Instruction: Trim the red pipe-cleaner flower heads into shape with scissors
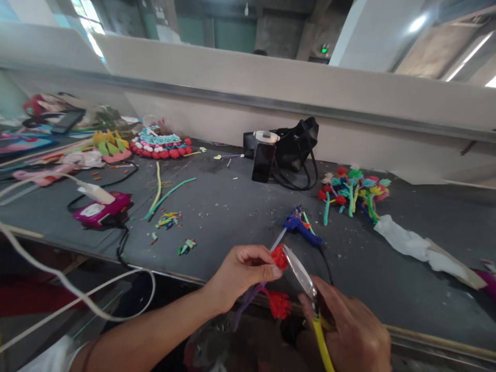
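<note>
Evidently, we have our left hand (248, 268) at the table's front edge, thumb and fingers pinching a small, ruffled red flower (279, 258). Our right hand (351, 325) is wrapped around the yellow handles of silver-bladed scissors (300, 269), whose tip lies right against the flower's edge; whether it is cutting in, we cannot tell. Below our left hand hang a fuzzy purple stem (245, 306) and a second, looser red flower (279, 304). Just beyond our hands, a blue glue gun (302, 231) with a dark cord rests on the dark grey tabletop (225, 206). Farther right lies a bunch of multicoloured fuzzy flowers (354, 190), and toward the back a black smartphone (263, 163) stands before a black bag (301, 142).
</note>
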The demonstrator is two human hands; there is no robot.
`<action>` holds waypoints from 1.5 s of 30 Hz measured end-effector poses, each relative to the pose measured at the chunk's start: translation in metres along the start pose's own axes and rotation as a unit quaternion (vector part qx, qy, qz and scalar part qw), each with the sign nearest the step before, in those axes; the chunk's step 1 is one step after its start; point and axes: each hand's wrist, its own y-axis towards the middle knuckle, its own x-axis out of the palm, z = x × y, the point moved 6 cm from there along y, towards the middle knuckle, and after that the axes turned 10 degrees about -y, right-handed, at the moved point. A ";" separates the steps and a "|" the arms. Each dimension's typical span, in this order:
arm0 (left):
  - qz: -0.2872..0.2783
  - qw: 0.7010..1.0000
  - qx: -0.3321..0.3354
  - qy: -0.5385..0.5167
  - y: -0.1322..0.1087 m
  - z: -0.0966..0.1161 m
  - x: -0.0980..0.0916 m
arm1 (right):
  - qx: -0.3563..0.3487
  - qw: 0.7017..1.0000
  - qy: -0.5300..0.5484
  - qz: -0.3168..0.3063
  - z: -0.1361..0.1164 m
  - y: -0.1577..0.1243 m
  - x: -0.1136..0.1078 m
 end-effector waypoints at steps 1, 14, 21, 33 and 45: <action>0.000 1.000 0.002 0.001 0.000 0.000 0.000 | 0.002 1.000 0.002 -0.005 0.000 0.000 0.000; 0.000 1.000 0.007 0.011 0.000 0.000 0.000 | 0.007 1.000 0.017 -0.009 0.001 0.001 0.002; -0.004 1.000 0.012 0.018 0.001 -0.001 -0.001 | 0.007 0.999 0.027 -0.027 0.003 -0.001 0.004; -0.017 0.999 0.023 0.046 0.000 -0.003 0.000 | 0.007 0.999 0.025 -0.025 0.003 -0.002 0.004; -0.019 0.998 0.007 0.061 0.000 -0.006 0.002 | 0.023 0.989 0.135 -0.059 0.003 -0.018 0.019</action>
